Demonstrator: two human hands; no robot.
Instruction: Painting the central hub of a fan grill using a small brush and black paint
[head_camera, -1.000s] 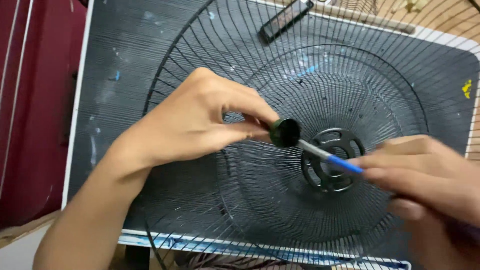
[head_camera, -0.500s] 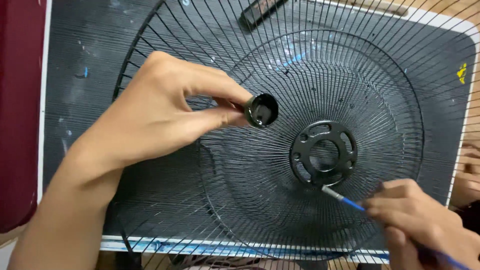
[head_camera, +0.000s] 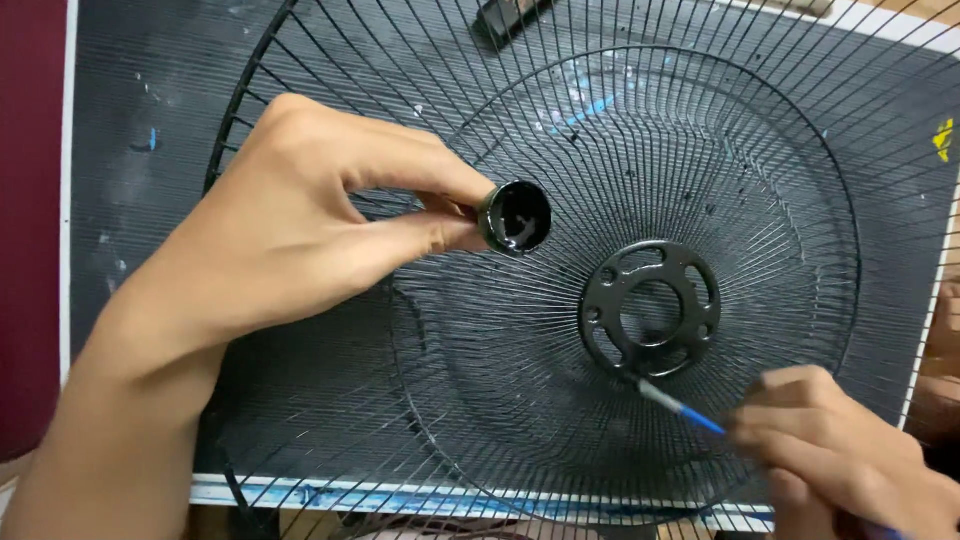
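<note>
Our left hand (head_camera: 290, 235) pinches a small cap of black paint (head_camera: 517, 216) over the wire fan guard (head_camera: 760, 180). Our right hand (head_camera: 840, 455) grips a thin blue paintbrush (head_camera: 680, 405), its tip on the hub ring (head_camera: 650, 310). If the cap tips, paint could spill.

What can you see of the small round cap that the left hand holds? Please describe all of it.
The small round cap is dark, perhaps dark green outside, and shallow like a bottle lid. Its open side faces the camera, and glossy black liquid, seemingly paint, coats the inside. The left hand pinches it at the rim between thumb and fingers, tilted on its side, above the black wire fan guard, left of and above the guard's centre ring.
</note>
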